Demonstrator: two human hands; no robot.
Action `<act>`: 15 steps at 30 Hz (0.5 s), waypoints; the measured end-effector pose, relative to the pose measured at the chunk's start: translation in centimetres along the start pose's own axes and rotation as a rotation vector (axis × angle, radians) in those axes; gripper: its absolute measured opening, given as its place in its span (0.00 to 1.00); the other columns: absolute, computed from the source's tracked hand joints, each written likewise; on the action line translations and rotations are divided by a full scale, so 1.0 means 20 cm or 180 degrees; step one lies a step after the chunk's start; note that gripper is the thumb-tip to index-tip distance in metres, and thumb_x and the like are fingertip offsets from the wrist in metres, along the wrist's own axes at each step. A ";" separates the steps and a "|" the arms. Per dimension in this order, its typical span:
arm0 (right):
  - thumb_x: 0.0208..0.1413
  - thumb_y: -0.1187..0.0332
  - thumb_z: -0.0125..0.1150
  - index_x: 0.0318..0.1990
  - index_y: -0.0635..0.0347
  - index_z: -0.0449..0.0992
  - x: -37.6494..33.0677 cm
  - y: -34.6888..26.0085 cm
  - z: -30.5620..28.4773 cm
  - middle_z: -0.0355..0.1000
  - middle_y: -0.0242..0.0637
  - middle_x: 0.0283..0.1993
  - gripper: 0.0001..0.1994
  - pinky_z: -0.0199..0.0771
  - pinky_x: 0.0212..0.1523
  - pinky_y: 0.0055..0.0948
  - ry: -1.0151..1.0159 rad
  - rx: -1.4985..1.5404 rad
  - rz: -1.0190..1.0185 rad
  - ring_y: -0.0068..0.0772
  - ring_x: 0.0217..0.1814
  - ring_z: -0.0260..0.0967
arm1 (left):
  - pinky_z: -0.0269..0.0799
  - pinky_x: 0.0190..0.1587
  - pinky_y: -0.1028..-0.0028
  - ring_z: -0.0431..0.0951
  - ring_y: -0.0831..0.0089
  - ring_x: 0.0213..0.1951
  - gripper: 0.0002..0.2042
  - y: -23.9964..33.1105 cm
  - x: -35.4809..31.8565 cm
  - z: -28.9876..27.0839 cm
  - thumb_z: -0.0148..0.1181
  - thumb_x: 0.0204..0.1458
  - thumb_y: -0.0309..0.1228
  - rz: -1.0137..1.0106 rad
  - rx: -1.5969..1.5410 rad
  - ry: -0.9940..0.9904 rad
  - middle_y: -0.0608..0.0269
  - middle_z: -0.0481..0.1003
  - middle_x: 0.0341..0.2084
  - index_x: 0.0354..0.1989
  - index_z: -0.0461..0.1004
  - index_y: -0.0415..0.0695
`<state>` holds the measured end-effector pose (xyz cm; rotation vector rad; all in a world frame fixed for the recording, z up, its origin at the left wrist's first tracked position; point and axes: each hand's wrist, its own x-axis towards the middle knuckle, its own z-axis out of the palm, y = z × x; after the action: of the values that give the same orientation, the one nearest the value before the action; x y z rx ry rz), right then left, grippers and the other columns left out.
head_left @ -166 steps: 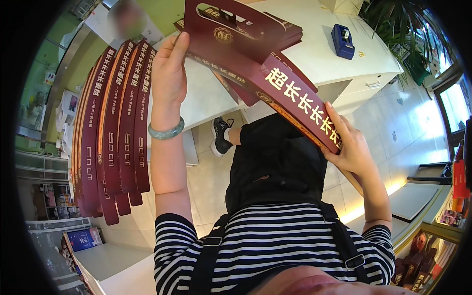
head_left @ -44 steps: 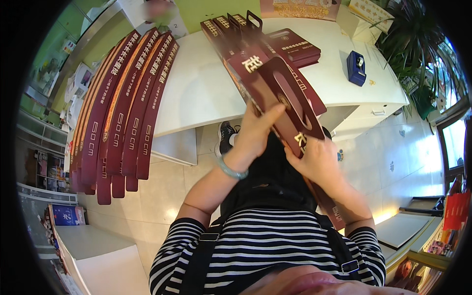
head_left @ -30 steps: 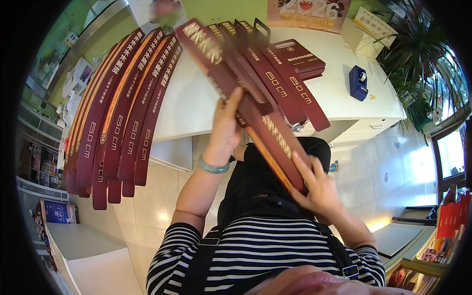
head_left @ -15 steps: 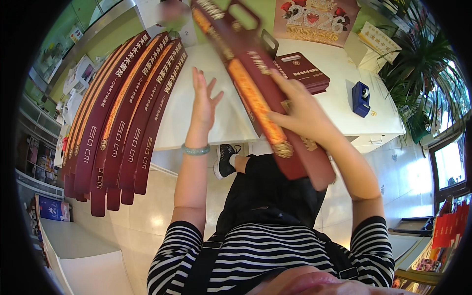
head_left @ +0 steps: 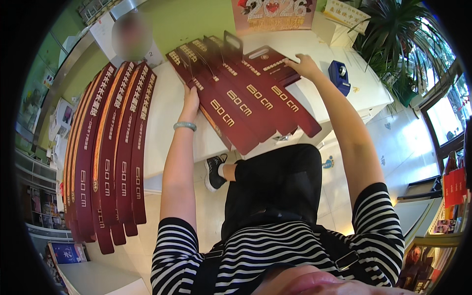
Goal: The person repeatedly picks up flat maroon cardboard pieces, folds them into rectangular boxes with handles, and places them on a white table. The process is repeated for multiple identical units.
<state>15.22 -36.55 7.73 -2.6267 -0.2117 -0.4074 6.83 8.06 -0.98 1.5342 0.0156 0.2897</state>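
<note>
The left hand (head_left: 190, 100) is gripping the near edge of the long maroon boxes (head_left: 246, 103) fanned on the white tabletop (head_left: 167, 123); the right hand (head_left: 306, 66), fingers spread, is pressing their far side, squaring the row.

Green wall (head_left: 191, 19), white counter (head_left: 167, 123), pale tiled floor (head_left: 393, 142), bright window (head_left: 445, 123).

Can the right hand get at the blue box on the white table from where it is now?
Probably yes: the right hand rests on the dark red boxes, and only bare white table lies between it and the blue box.
</note>
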 end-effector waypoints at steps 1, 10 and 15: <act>0.46 0.34 0.69 0.59 0.64 0.75 0.07 0.09 0.01 0.72 0.57 0.59 0.44 0.72 0.60 0.42 -0.0181 0.0427 0.0518 0.53 0.61 0.71 | 0.63 0.68 0.65 0.66 0.61 0.65 0.27 -0.02 0.06 0.02 0.36 0.66 0.31 0.0108 0.0005 -0.0006 0.50 0.61 0.67 0.74 0.46 0.44; 0.34 0.45 0.83 0.48 0.51 0.79 0.10 0.06 0.05 0.74 0.28 0.44 0.34 0.73 0.43 0.33 -0.1692 0.1580 0.2619 0.27 0.46 0.69 | 0.67 0.66 0.64 0.68 0.62 0.63 0.27 0.10 -0.08 0.05 0.36 0.66 0.31 -0.0103 -0.0024 -0.0092 0.51 0.63 0.66 0.74 0.48 0.45; 0.47 0.59 0.78 0.46 0.52 0.81 0.02 0.10 -0.01 0.79 0.35 0.48 0.19 0.81 0.46 0.40 -0.2090 0.3225 0.1999 0.33 0.50 0.76 | 0.70 0.63 0.66 0.71 0.65 0.60 0.25 0.14 -0.10 0.09 0.37 0.67 0.33 -0.0257 -0.0113 -0.0160 0.53 0.66 0.63 0.72 0.52 0.46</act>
<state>16.00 -38.41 7.07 -1.5929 0.1749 0.6350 4.83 5.95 1.54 1.5011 0.0325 0.1862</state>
